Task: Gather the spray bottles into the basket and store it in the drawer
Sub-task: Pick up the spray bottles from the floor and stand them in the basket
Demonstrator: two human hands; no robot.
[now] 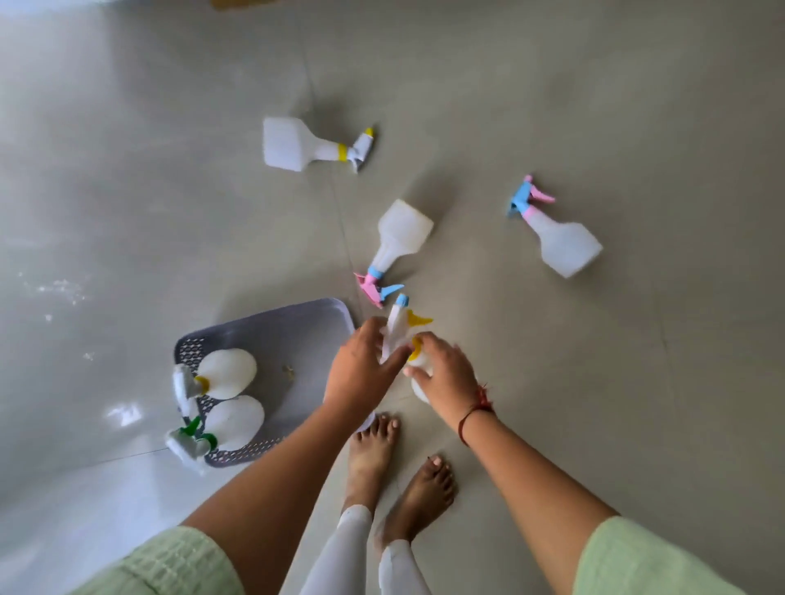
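A grey perforated basket [272,331] sits on the floor left of my feet, with two white spray bottles inside: one with a yellow collar [227,373] and one with a green trigger [233,420]. Both hands grip a white bottle with a yellow trigger and blue nozzle [399,327] just right of the basket; my left hand [361,369] is on its head, my right hand [446,373] on its neck and body. Three more white bottles lie on the floor: a yellow-collared one [306,144], a pink-and-blue one [395,242], and another pink-and-blue one [560,238].
Grey tiled floor [594,382] all around. My bare feet [399,467] stand just below the hands, right of the basket. A brown edge [242,4] shows at the top of the view.
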